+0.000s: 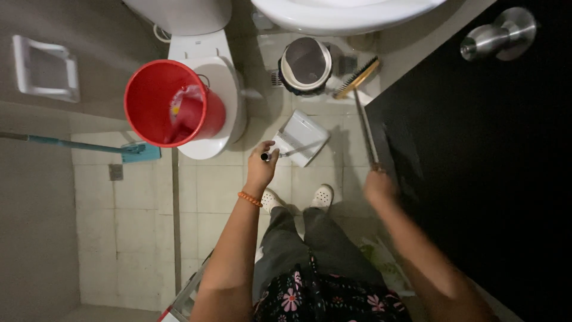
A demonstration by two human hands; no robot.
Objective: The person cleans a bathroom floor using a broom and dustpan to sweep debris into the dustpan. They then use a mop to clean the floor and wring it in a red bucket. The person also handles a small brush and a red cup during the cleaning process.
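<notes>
Room: small tiled bathroom seen from above; pale floor tiles [143,203], dark door [476,179] with a metal knob [499,36] at right, white basin [345,12] at the top edge.
Left hand [262,167]: closed round the dark-tipped handle of a white dustpan [302,138]; pan tilted with its open mouth toward the floor, set to receive sweepings.
Right hand [378,188]: fingers wrapped on the long stick of a broom [363,119]; blurred, so exact finger grip cannot be told. Bristle head [356,77], tan and dark, rests on the floor by the door edge.
Dustpan look: plain white plastic, boxy, shallow, light streak across its face.
Nearby: red bucket [170,104] sits on the closed toilet lid [214,119], likely kept off the floor; small lidded bin [305,64] under the basin; teal mop [89,146] lying at left.
Feet: white clogs [322,197] just below the pan.
</notes>
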